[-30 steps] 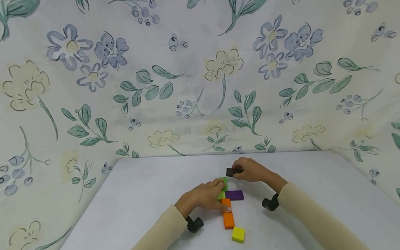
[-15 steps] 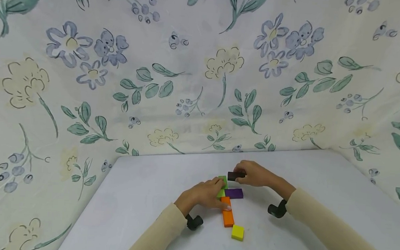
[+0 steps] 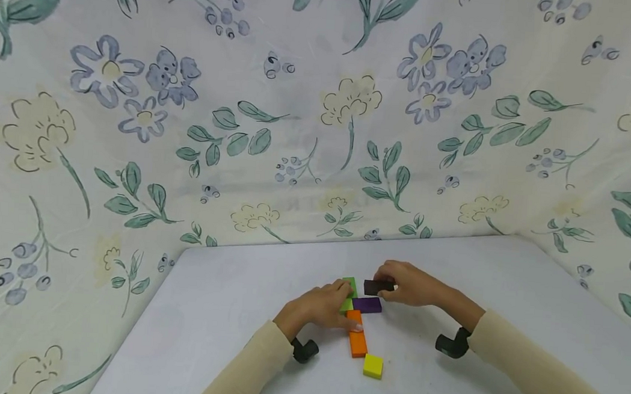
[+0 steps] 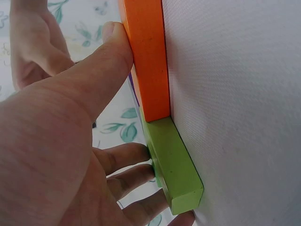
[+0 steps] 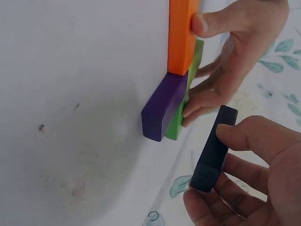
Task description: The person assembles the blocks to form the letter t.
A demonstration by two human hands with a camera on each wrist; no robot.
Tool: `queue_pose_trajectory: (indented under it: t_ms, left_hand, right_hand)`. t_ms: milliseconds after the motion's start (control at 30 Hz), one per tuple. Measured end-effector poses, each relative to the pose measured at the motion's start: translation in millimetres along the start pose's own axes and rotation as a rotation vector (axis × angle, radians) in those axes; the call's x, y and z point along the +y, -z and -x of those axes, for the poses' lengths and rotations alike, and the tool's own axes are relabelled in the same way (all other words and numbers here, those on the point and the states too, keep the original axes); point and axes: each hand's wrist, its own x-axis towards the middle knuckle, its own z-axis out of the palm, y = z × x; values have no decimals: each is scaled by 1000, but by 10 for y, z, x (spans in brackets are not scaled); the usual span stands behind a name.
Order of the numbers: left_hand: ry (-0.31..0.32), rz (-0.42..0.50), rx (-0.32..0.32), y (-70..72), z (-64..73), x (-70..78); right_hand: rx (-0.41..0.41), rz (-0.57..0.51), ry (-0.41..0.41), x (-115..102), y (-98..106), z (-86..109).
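Note:
My right hand (image 3: 410, 283) pinches a dark, nearly black rectangular block (image 5: 212, 155) between thumb and fingers. In the right wrist view this block appears apart from the others. The left hand (image 3: 319, 307) lies over the joined blocks, its thumb touching an orange block (image 4: 149, 61). Its other fingers reach along a light green block (image 4: 181, 165), which meets the orange one at its end. A brighter green block (image 5: 175, 126) sits beside a purple block (image 5: 164, 106). In the head view, the purple block extends right from the green ones, just below the dark block.
On the white table (image 3: 221, 312), a yellow square block (image 3: 373, 366) lies apart, near the lower end of the orange. A flower-patterned cloth (image 3: 304, 208) rises behind the table. Black wrist cameras (image 3: 453, 344) hang below both wrists.
The right hand has brought the dark block toward me and slightly right, closer to the purple block. The left hand has stayed on the orange and green blocks.

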Motion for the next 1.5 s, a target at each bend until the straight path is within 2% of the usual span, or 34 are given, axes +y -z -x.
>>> queue_pose_trajectory:
  t_ms: [433,600,767,1067,1267,1500]
  left_hand:
    - [-4,-11,-2,43,21,29]
    - [2,5,-12,37,19,27]
    - [-6,-19,-8,37,18,20]
    - [-19,-22,-8,45,15,8]
    - [-9,-20,-19,35,21,14]
    - [5,-5,-27,35,18,35]
  right_hand:
    - [-13,-14,23,-144,62,315]
    - [-49,-31,12,-191,85,442]
    - [-78,-44,32,-252,100,595]
    - [-198,-9,28,-356,90,821]
    - [-270,-13,27,-395,39,872]
    - [-340,52,-2,-429,-70,879]
